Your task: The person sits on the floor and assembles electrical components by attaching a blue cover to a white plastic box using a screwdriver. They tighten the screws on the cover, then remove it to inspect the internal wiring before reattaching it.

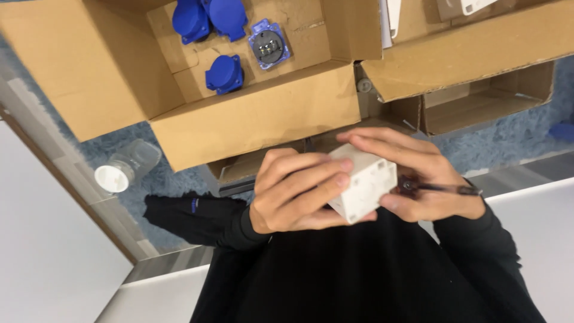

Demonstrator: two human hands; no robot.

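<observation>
A white plastic box (366, 182) with small holes in its sides is held in both hands, close above my dark-clothed lap. My left hand (293, 194) wraps around its left side, fingers curled over the front face. From the right, my right hand (427, 179) covers the box, its fingers lying along the top edge. This hand also pinches a thin dark tool (445, 189) with a reddish tip that points toward the box. The far side of the box is hidden by my fingers.
An open cardboard box (251, 116) ahead holds three blue round-lidded sockets (225, 74) and one open blue socket (269, 45) with a grey face. More cardboard boxes (478, 42) lie at the upper right. A clear jar with a white lid (122, 170) lies on blue carpet. White surfaces (42, 251) flank me.
</observation>
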